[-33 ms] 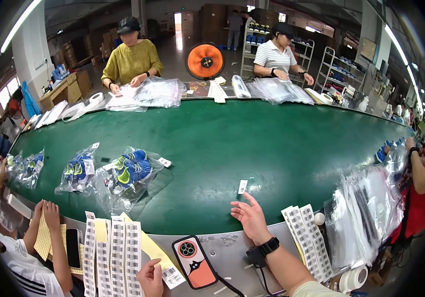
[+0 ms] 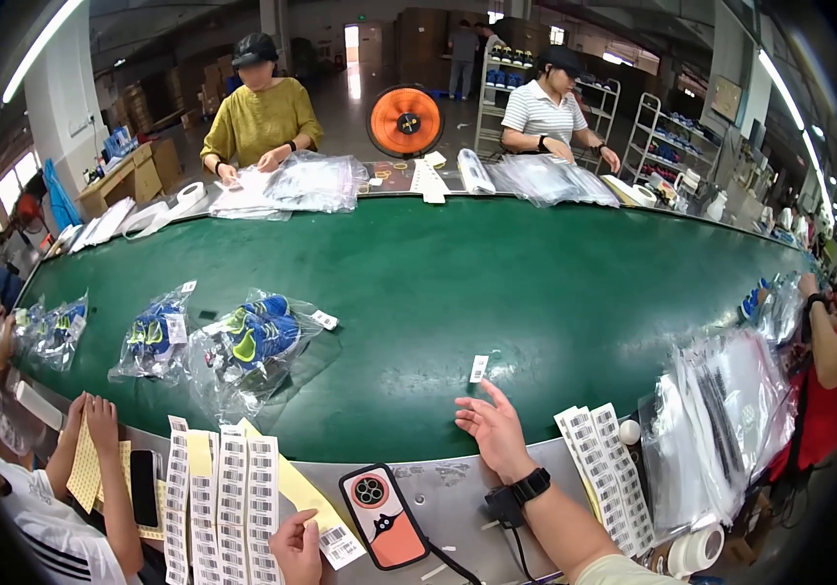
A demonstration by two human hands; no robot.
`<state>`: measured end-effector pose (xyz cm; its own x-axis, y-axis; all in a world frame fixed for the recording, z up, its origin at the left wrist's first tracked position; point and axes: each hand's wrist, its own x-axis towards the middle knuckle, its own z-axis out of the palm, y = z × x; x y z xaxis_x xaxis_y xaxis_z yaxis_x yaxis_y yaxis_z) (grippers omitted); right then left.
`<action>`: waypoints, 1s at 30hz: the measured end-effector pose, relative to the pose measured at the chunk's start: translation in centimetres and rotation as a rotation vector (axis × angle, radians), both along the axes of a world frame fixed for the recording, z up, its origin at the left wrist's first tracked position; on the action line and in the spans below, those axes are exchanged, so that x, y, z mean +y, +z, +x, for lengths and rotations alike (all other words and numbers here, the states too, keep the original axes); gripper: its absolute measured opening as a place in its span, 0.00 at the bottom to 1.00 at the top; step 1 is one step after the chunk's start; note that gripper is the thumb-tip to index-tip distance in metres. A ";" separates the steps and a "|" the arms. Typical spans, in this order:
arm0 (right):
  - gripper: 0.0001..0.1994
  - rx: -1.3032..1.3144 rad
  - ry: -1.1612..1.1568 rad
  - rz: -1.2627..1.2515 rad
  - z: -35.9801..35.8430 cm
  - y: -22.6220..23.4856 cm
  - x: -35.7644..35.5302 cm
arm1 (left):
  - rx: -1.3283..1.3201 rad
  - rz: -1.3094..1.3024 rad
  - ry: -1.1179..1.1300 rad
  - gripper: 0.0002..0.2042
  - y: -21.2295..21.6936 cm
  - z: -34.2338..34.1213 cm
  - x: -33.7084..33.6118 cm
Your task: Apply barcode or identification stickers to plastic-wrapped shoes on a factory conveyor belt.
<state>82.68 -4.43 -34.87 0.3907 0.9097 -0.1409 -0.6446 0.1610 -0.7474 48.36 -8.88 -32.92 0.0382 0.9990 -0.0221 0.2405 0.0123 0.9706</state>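
Two clear bags [image 2: 251, 388] up front on the green belt [image 2: 555, 273] (head view) hold blue shoes [image 2: 267, 339]; more bagged shoes further left, too jumbled to count. Flat clear bags [image 2: 716, 429] are heaped at right. Barcodes all over, print too tiny to read: four strips [image 2: 232, 507] on the left, two strips [image 2: 623, 478] on the right. One loose label [image 2: 478, 369] is right by the index fingertip of the right hand [image 2: 497, 429], which is loosely spread. Left hand [image 2: 298, 548] is curled next to a bigger label [image 2: 340, 546]; can't tell if it's pinching it.
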 end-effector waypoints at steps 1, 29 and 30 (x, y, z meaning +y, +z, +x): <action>0.30 -0.001 0.002 0.001 0.0 0.0 -0.1 | -0.012 -0.006 -0.002 0.10 0.1 0.0 -0.1; 0.30 -0.018 0.014 0.005 0.2 -0.5 0.0 | -0.043 0.021 0.003 0.10 0.5 0.5 -0.2; 0.30 -0.021 0.013 0.000 0.2 -0.5 0.0 | -0.042 0.000 0.001 0.10 0.7 0.5 -0.2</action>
<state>82.86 -4.43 -35.34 0.3812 0.9149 -0.1330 -0.6311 0.1524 -0.7606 48.83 -9.09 -32.26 0.0383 0.9991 -0.0206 0.1993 0.0126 0.9799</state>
